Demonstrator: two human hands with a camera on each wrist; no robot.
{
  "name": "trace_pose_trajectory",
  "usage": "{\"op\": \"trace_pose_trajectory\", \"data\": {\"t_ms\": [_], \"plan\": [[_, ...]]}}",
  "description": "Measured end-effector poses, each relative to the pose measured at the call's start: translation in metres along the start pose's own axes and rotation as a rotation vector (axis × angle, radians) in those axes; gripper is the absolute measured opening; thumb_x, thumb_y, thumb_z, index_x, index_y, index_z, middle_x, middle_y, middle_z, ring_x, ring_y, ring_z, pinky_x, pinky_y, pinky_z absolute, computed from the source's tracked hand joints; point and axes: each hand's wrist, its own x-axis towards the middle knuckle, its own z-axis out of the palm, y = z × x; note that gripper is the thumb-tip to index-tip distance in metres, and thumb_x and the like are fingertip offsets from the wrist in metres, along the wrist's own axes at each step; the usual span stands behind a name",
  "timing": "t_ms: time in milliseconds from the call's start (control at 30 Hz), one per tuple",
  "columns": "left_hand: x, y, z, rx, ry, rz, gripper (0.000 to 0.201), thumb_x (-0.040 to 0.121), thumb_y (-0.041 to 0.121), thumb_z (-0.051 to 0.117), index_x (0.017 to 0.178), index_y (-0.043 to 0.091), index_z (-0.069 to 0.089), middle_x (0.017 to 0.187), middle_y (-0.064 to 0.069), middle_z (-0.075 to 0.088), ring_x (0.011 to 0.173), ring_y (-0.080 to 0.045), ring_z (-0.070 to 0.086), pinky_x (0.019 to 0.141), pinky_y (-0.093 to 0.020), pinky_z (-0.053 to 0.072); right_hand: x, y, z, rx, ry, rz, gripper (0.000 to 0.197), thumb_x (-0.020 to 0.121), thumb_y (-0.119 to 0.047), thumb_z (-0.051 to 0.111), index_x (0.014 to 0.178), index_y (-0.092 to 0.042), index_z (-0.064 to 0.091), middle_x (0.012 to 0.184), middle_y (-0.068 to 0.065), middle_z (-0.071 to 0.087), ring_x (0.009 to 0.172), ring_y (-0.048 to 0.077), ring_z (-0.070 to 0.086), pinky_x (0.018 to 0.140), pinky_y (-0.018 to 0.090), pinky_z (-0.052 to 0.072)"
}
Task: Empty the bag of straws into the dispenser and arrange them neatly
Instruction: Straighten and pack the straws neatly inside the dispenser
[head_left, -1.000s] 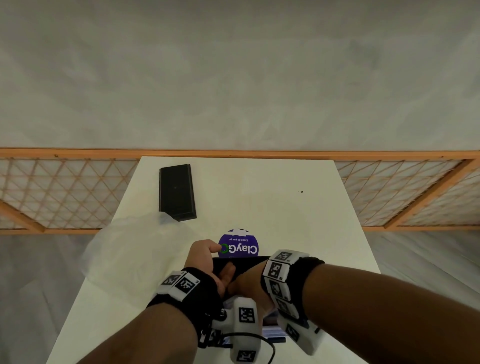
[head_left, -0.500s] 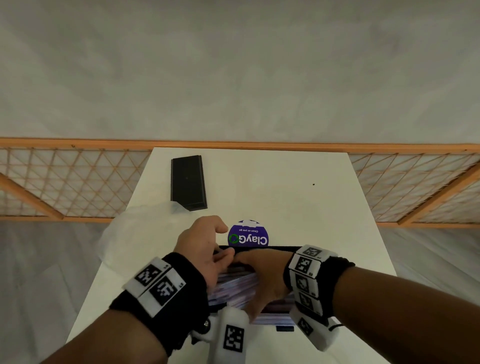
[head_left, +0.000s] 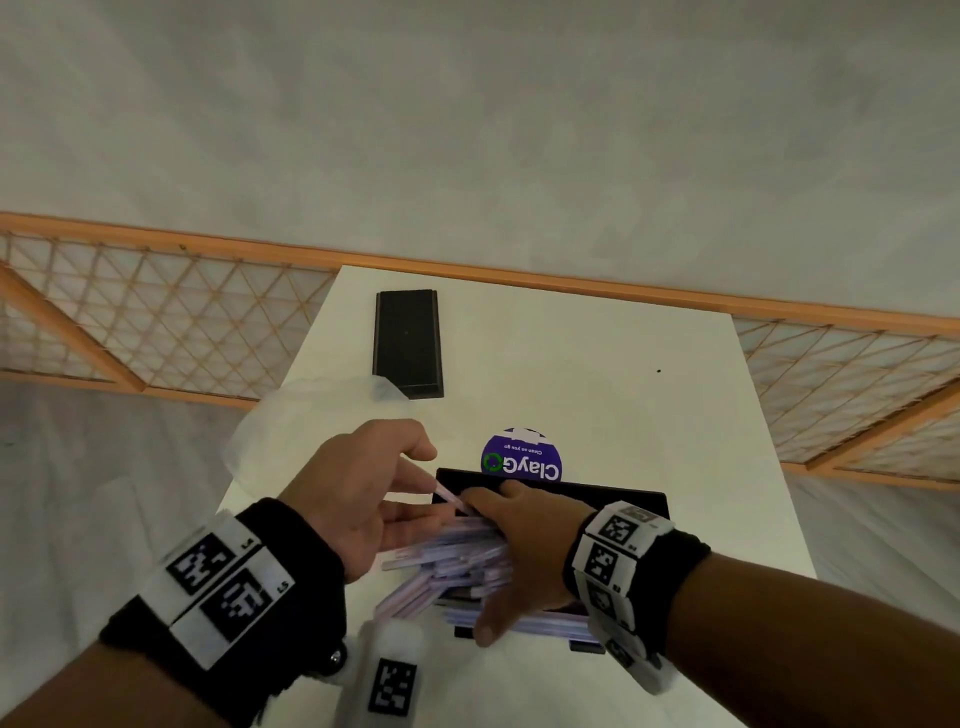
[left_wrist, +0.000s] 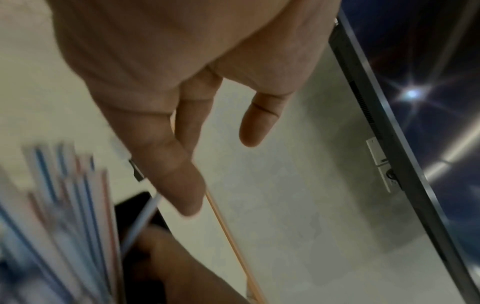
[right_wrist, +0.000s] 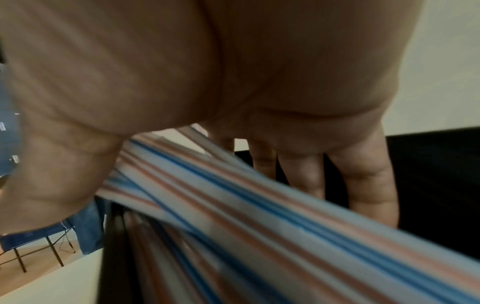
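Observation:
A pile of striped wrapped straws (head_left: 447, 558) lies askew in the black dispenser tray (head_left: 597, 493), with its left ends sticking out past the tray's left end. My right hand (head_left: 519, 551) lies palm down across the pile. Its fingers (right_wrist: 363, 181) reach straight down along the far wall and its thumb is on the near side, with the straws (right_wrist: 233, 205) running under the palm. My left hand (head_left: 410, 488) hovers at the pile's left end with loose fingers (left_wrist: 182, 185) and holds nothing. One straw (left_wrist: 145, 214) pokes up beside it.
The empty clear bag (head_left: 311, 421) lies crumpled at the table's left edge. A black lid (head_left: 408, 343) lies flat at the far left. A purple round sticker (head_left: 522, 460) sits just behind the tray. Orange lattice railing (head_left: 156, 322) runs behind the white table (head_left: 623, 389).
My left hand has come off the tray's left end and loosened its fingers. The straws now show, fanned out to the left. My right hand stays on top of them.

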Motion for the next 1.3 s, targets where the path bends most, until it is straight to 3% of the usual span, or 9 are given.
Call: {"op": "trace_pose_trajectory", "data": {"t_ms": [133, 233, 333, 433, 633, 733, 933, 1167, 1300], "plan": [[0.006, -0.003, -0.027, 0.395, 0.147, 0.185, 0.022, 0.083, 0.020, 0.069, 0.081, -0.001, 0.071, 0.083, -0.017, 0.075, 0.057, -0.025, 0.064, 0.051, -0.028, 0.043, 0.005, -0.011, -0.003, -0.111, -0.014, 0.029, 0.111, 0.054, -0.079, 0.076, 0.142, -0.033, 0.027, 0.134, -0.005, 0.051, 0.121, 0.025, 0.054, 0.102, 0.050, 0.046], [0.016, -0.009, -0.046, 0.576, 0.266, 0.271, 0.039, 0.077, 0.035, 0.077, 0.083, -0.001, 0.064, 0.082, -0.019, 0.071, 0.065, -0.021, 0.056, 0.059, -0.034, 0.043, 0.008, -0.019, -0.004, -0.150, -0.028, 0.041, 0.106, 0.057, -0.077, 0.076, 0.142, -0.034, 0.030, 0.134, -0.007, 0.055, 0.123, 0.027, 0.054, 0.106, 0.054, 0.040], [0.018, -0.024, -0.052, 0.682, 0.002, 0.095, 0.078, 0.059, 0.059, 0.087, 0.113, 0.017, 0.049, 0.098, -0.010, 0.067, 0.074, -0.019, 0.061, 0.062, -0.034, 0.049, 0.015, -0.026, -0.001, -0.161, -0.046, 0.039, 0.096, 0.056, -0.078, 0.076, 0.133, -0.032, 0.041, 0.125, -0.007, 0.060, 0.115, 0.026, 0.058, 0.101, 0.051, 0.044], [0.011, -0.041, -0.044, 0.903, -0.352, 0.083, 0.118, 0.052, 0.040, 0.098, 0.139, 0.034, 0.018, 0.105, 0.005, 0.062, 0.058, -0.009, 0.065, 0.057, -0.024, 0.055, 0.020, -0.031, 0.001, -0.115, -0.014, 0.011, 0.076, 0.057, -0.071, 0.080, 0.112, -0.027, 0.051, 0.107, -0.006, 0.064, 0.098, 0.023, 0.062, 0.091, 0.041, 0.052], [0.025, -0.051, -0.043, 1.052, -0.330, 0.442, 0.049, 0.064, 0.013, 0.084, 0.098, 0.034, 0.056, 0.087, 0.008, 0.068, 0.054, -0.007, 0.062, 0.056, -0.027, 0.056, 0.021, -0.029, 0.004, -0.010, 0.103, -0.092, 0.055, 0.068, -0.060, 0.080, 0.106, -0.026, 0.060, 0.101, -0.005, 0.068, 0.092, 0.017, 0.064, 0.089, 0.032, 0.053], [0.037, -0.038, -0.047, 0.953, -0.340, 0.595, 0.035, 0.074, 0.008, 0.070, 0.097, 0.034, 0.073, 0.081, 0.009, 0.073, 0.061, -0.003, 0.066, 0.063, -0.028, 0.058, 0.016, -0.027, 0.004, -0.019, 0.458, -0.169, 0.037, 0.079, -0.050, 0.076, 0.098, -0.024, 0.057, 0.092, -0.004, 0.068, 0.083, 0.010, 0.058, 0.075, 0.010, 0.042], [0.070, -0.021, -0.038, 0.733, -0.391, 0.663, 0.042, 0.073, -0.009, 0.065, 0.086, 0.030, 0.073, 0.080, 0.007, 0.073, 0.067, 0.000, 0.061, 0.065, -0.015, 0.048, 0.005, -0.028, 0.018, 0.099, 0.483, 0.189, 0.059, 0.079, -0.072, 0.055, 0.118, -0.028, 0.043, 0.117, -0.003, 0.052, 0.109, 0.025, 0.053, 0.095, 0.044, 0.047], [0.079, -0.044, -0.007, 0.234, -0.101, 0.442, 0.031, 0.070, 0.043, 0.058, 0.089, 0.019, 0.061, 0.088, 0.003, 0.062, 0.085, -0.019, 0.057, 0.078, -0.038, 0.046, -0.008, -0.033, 0.030, 0.301, 0.497, 0.089, 0.076, 0.075, -0.061, 0.071, 0.132, -0.024, 0.038, 0.125, -0.005, 0.042, 0.112, 0.017, 0.043, 0.102, 0.038, 0.042], [0.081, -0.050, 0.002, 0.420, 0.132, 0.443, 0.035, 0.091, 0.049, 0.062, 0.078, 0.016, 0.060, 0.075, 0.003, 0.062, 0.076, -0.020, 0.059, 0.080, -0.040, 0.050, -0.034, 0.004, 0.026, 0.332, 0.559, 0.147, 0.067, 0.073, -0.056, 0.076, 0.127, -0.026, 0.049, 0.120, -0.010, 0.052, 0.110, 0.011, 0.051, 0.093, 0.020, 0.039]]}}
